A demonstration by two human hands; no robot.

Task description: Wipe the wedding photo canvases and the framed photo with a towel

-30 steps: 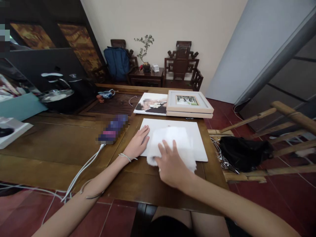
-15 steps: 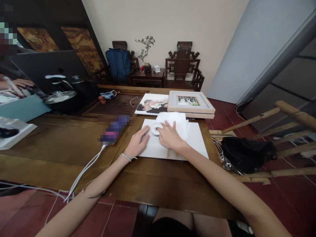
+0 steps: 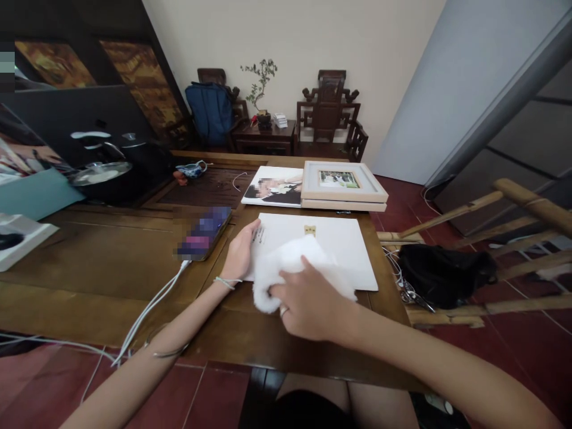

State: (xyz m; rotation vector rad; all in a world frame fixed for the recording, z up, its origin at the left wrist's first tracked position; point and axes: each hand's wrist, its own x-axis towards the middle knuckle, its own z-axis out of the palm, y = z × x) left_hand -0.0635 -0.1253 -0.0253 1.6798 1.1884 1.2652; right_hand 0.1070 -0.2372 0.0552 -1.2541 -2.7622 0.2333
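A white fluffy cloth (image 3: 286, 262) lies bunched over the lower part of a flat white picture panel (image 3: 353, 244). My right hand (image 3: 313, 298) presses down on this cloth, its fingers curled into it near the panel's front edge. At the panel's left edge, my left hand (image 3: 239, 253) grips the side with fingers held together; its thumb is not clearly seen. A small gold hanger plate (image 3: 310, 230) shows on the panel above the cloth, and small dark print runs beside the left hand.
Behind the panel lie a photo print (image 3: 277, 186) and stacked wooden picture frames (image 3: 344, 182). A phone (image 3: 203, 233) with a white cable (image 3: 152, 307) is to the left. A bamboo rack (image 3: 447, 319) holding a black bag (image 3: 447, 274) stands beyond the table's right edge.
My right hand has pulled the cloth toward me, from the panel's upper part to its front edge, uncovering the gold plate. My left hand has shifted slightly left onto the panel's edge.
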